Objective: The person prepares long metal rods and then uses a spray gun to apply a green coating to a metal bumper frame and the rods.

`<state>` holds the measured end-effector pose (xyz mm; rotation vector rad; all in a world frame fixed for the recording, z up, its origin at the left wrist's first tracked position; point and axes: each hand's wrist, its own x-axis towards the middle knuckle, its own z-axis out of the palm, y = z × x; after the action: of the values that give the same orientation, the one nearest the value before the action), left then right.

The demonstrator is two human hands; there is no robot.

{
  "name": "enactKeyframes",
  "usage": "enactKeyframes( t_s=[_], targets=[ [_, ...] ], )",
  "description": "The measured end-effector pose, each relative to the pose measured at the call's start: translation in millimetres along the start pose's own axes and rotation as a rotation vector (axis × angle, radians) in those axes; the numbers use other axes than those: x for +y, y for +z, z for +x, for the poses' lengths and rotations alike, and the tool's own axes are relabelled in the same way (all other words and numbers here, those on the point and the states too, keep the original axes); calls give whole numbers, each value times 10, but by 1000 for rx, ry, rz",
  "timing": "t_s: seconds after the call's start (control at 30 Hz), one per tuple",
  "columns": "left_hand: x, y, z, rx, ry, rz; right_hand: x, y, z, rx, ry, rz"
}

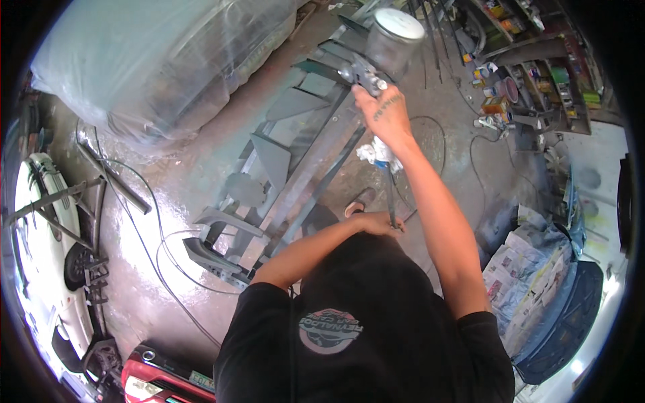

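Observation:
My right hand (388,115) reaches forward, wrapped round the handle of a metallic spray gun (363,74). The gun's round cup (395,41), with a pale lid, sits at its far side. Below that hand hangs a crumpled white rag (376,154) with a blue bit at its lower edge. A dark air hose (391,195) runs down from there to my left hand (381,224), which is closed on it close to my body. Just left of the gun stretches a long grey metal frame (302,158) with crossbars and triangular brackets, lying aslant on the floor.
A plastic-draped vehicle (161,60) stands at upper left, a white car (54,248) at far left and a red car (168,376) at lower left. Loose hoses (151,242) cross the floor. Shelves with cans (537,80) line the upper right; newspaper-covered panels (524,269) lie at right.

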<state>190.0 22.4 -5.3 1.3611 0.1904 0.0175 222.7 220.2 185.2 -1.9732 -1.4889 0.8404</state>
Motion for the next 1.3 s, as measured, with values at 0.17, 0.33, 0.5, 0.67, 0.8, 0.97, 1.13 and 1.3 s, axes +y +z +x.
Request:
enactKeyframes(
  t_s=[0.17, 0.33, 0.5, 0.67, 0.8, 0.97, 1.13, 1.3],
  targets=[
    [336, -258, -216, 76, -147, 44, -331, 64, 73, -88, -1, 159],
    [599, -331, -248, 37, -264, 12, -52, -72, 203, 96, -13, 62],
    [-226, -11, 148, -24, 47, -6, 101, -257, 93, 123, 68, 7],
    [-219, -2, 96, 0, 17, 1, -111, -246, 81, 93, 169, 78],
    [245, -267, -234, 89, -108, 18, -195, -49, 260, 90, 14, 138],
    [444, -452, -345, 110, -242, -21, -331, 29, 357, 41, -33, 185],
    [20, -317, -156, 126, -69, -55, -91, -110, 367, 113, 89, 82],
    [45, -148, 23, -31, -68, 15, 375, -375, 264, 249, 26, -44]
  ],
)
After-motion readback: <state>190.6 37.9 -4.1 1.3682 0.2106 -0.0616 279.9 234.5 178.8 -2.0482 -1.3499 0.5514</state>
